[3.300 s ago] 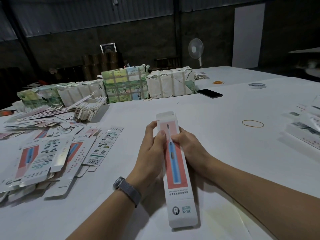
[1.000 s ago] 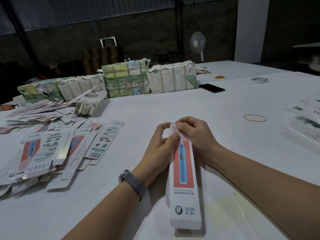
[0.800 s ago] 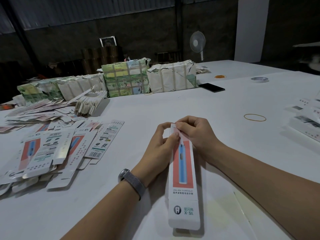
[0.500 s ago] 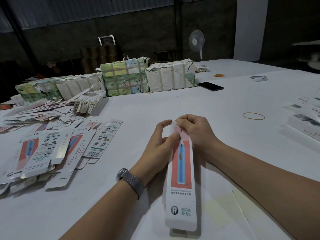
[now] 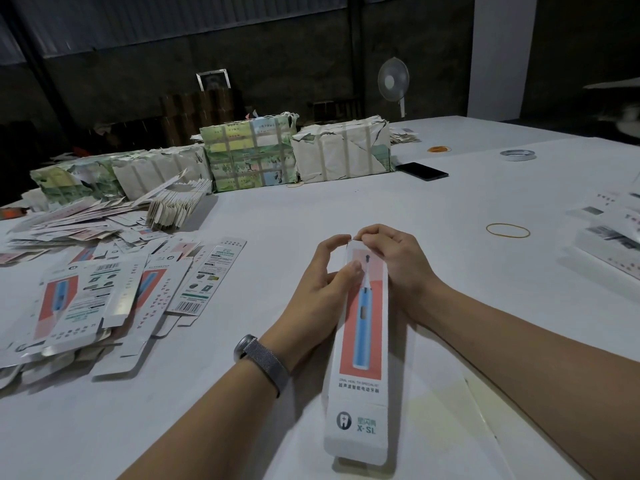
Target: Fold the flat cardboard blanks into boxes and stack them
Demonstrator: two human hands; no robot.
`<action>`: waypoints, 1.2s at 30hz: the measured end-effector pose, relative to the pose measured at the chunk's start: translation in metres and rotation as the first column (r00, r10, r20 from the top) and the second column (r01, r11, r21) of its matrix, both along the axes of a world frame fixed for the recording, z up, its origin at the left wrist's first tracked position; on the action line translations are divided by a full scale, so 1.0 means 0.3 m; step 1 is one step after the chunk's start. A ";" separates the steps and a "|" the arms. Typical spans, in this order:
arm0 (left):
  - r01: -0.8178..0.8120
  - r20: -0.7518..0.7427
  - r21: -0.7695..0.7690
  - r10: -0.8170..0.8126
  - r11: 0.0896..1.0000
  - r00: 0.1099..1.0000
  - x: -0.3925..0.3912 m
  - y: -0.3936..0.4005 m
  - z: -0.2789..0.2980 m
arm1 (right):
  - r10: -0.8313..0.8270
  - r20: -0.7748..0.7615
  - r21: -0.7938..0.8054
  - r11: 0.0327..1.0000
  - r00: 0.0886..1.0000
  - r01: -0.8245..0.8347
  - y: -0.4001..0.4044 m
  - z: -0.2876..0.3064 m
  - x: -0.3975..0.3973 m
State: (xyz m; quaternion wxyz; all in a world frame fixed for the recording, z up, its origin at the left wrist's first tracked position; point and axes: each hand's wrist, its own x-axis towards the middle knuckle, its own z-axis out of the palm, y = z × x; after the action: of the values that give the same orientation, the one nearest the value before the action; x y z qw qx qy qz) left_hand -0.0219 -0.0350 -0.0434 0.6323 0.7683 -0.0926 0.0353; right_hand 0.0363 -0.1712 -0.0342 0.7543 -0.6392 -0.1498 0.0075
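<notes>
Nearest us, at six o'clock, the long box (image 5: pixel 360 341) lies on the white bench (image 5: pixel 450 216) with its printed face up and its far end pointing to twelve, a lie that puts the end flap within reach of both hands. Our left hand (image 5: pixel 322 289) curls round the box's left edge with the thumb pressed on its face, we judge to keep the body square while the end is closed. Our right hand (image 5: pixel 398 261) pinches the far end between curled fingertips, apparently tucking the flap home. At nine o'clock the loose flat blanks (image 5: pixel 114 292) are fanned within easy reach of the left hand. At three o'clock finished boxes (image 5: pixel 609 244) lie at the bench edge, likely the stack this one joins, with a rubber band (image 5: pixel 508 230) near them. Farthest, towards eleven and twelve, wrapped bundles (image 5: pixel 249 154) stand in a row with a phone (image 5: pixel 421 171) beside them.
</notes>
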 end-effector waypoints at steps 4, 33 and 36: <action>-0.023 0.013 -0.045 0.023 0.999 1.000 0.002 0.003 0.003 | -0.019 0.044 -0.048 0.999 0.999 0.021 -0.001 -0.009 0.001; -0.156 0.069 -0.154 0.169 0.976 0.983 0.013 0.017 0.001 | 0.089 0.020 -0.035 0.995 0.996 -0.088 0.008 -0.037 0.021; -0.169 0.064 -0.156 0.181 0.973 0.982 0.017 0.018 0.000 | 0.084 0.037 -0.054 0.995 0.996 -0.082 0.012 -0.039 0.017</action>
State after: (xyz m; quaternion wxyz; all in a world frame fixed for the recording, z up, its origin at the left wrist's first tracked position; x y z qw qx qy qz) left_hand -0.0169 -0.0297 -0.0433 0.6787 0.7218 -0.0462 0.1273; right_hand 0.0413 -0.1676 -0.0459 0.7332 -0.6520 -0.1907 0.0301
